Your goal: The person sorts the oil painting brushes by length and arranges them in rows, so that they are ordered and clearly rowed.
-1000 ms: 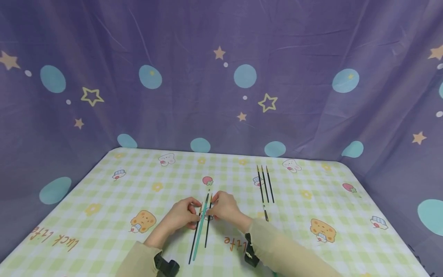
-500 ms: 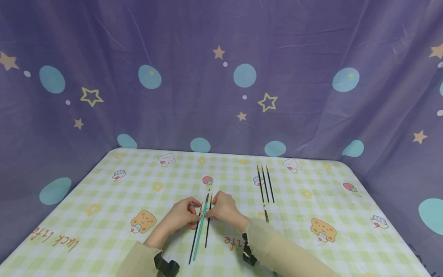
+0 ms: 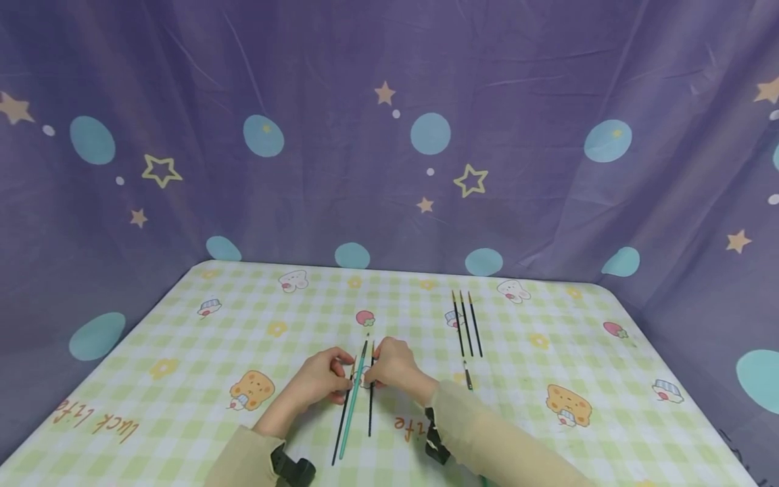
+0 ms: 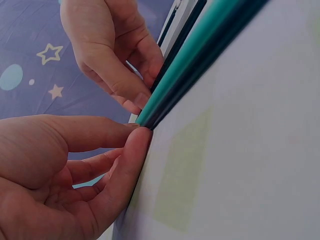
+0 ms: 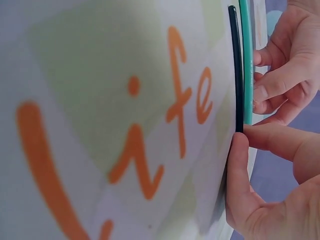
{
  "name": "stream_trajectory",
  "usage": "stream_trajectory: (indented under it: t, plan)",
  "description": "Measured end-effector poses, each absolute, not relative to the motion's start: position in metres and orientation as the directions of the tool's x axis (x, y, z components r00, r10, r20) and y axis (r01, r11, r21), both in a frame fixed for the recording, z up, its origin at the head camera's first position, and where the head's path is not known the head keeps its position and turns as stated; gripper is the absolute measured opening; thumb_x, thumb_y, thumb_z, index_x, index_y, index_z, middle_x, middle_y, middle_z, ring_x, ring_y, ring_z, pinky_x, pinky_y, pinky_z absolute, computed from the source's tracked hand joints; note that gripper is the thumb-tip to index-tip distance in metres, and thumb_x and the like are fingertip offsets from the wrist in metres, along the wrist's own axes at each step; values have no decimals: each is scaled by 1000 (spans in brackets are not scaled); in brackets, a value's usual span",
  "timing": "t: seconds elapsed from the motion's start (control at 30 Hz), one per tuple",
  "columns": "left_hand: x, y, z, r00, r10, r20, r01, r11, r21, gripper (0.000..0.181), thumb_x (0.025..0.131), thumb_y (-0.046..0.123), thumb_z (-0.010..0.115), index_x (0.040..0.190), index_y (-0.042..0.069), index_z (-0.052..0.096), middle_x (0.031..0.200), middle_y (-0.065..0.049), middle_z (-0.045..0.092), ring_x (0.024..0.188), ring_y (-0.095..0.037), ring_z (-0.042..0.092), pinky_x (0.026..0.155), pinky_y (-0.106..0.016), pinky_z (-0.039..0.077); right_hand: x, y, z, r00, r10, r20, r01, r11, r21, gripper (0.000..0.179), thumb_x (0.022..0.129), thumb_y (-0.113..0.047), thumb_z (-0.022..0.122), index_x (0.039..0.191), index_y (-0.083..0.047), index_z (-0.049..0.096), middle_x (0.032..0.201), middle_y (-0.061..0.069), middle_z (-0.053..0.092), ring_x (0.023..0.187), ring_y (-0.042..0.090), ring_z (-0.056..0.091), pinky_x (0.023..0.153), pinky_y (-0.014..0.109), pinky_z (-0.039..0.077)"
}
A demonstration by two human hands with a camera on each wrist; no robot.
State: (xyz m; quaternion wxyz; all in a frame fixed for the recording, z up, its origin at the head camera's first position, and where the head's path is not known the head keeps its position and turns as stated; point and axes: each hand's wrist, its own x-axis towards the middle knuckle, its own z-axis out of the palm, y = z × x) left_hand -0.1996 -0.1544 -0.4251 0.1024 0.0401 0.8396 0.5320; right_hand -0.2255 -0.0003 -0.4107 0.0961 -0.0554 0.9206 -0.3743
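Three slim paintbrushes lie side by side, tips away from me, on the checked cloth. My left hand [image 3: 322,375] pinches the left black paintbrush [image 3: 339,433] near its tip end; the left wrist view shows thumb and finger meeting at this dark handle [image 4: 205,67]. Between my hands lies a teal paintbrush [image 3: 349,423], right beside the left black one. The right black paintbrush [image 3: 370,416] is pinched between thumb and finger of my right hand [image 3: 392,365]. Its bare handle end [image 5: 237,70] shows in the right wrist view. My fingers hide parts of both black brushes.
Further back on the right, three black paintbrushes [image 3: 467,331] lie in a row. Nearer, another brush [image 3: 468,377] with a dark ferrule runs under my right sleeve [image 3: 487,433], which hides most of it. A purple curtain [image 3: 341,189] hangs behind the table.
The lower end of the right black paintbrush has swung slightly right, away from the teal one, in my right hand's pinch. My left hand and the other brushes have stayed put.
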Motion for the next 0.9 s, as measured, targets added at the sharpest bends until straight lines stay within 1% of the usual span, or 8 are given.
stream_trajectory:
  t: [0.13, 0.2, 0.33, 0.43, 0.57, 0.67, 0.8, 0.9]
  plan:
    - [-199, -154, -425, -976, 175, -127, -39, 435, 900, 33, 75, -4, 65, 107, -3, 55, 72, -8, 46, 47, -14, 54, 47, -30, 54, -227, 0, -411, -975, -176, -133, -36, 723, -690, 39, 62, -6, 79, 54, -13, 40, 48, 1, 54, 39, 12, 55, 39, 20, 44]
    - [-199, -154, -425, -977, 173, -125, -38, 436, 899, 33, 75, -4, 65, 107, -3, 55, 71, -8, 46, 47, -14, 53, 47, -30, 54, -227, 0, -412, -975, -175, -136, -34, 723, -690, 37, 62, -6, 78, 55, -12, 42, 48, 2, 55, 39, 12, 55, 39, 21, 45]
    - [-200, -154, -425, -978, 168, -127, -41, 436, 899, 33, 75, -4, 65, 107, -3, 55, 71, -8, 47, 47, -14, 53, 47, -30, 54, -230, 0, -414, -975, -170, -144, -24, 722, -692, 26, 62, -4, 77, 64, -7, 51, 56, 4, 57, 40, 11, 56, 42, 20, 48]
    - [-200, -154, -425, -978, 169, -125, -39, 438, 898, 33, 75, -4, 65, 107, -3, 55, 71, -8, 47, 47, -14, 54, 47, -30, 54, -230, 0, -414, -975, -167, -144, -22, 723, -691, 26, 61, -4, 77, 65, -7, 52, 56, 3, 57, 39, 10, 56, 43, 20, 49]
    - [-199, -154, -426, -977, 172, -124, -38, 436, 899, 34, 75, -3, 65, 107, -3, 55, 71, -8, 47, 47, -14, 54, 47, -30, 54, -230, 1, -413, -975, -171, -140, -27, 720, -693, 32, 62, -4, 76, 57, -10, 45, 49, 3, 56, 38, 10, 56, 41, 20, 48]
    - [-200, -154, -426, -977, 171, -125, -39, 436, 899, 34, 75, -4, 66, 107, -3, 55, 71, -8, 47, 46, -14, 54, 47, -30, 54, -230, 1, -414, -975, -174, -139, -30, 721, -692, 37, 63, -5, 76, 55, -12, 41, 47, 2, 55, 38, 10, 56, 41, 21, 48]
    - [-201, -154, -426, -977, 168, -128, -42, 439, 898, 33, 75, -4, 65, 107, -2, 55, 72, -8, 47, 46, -14, 54, 47, -30, 54, -230, 0, -414, -974, -173, -149, -23, 723, -690, 34, 64, -6, 76, 57, -11, 43, 50, 2, 55, 39, 10, 56, 43, 21, 48]
    - [-200, -154, -426, -976, 172, -130, -43, 433, 900, 33, 75, -4, 65, 107, -3, 55, 72, -8, 47, 47, -14, 54, 47, -30, 54, -230, 1, -414, -972, -176, -159, -11, 704, -710, 25, 64, -6, 77, 67, -7, 52, 63, 6, 60, 41, 11, 57, 45, 21, 50]
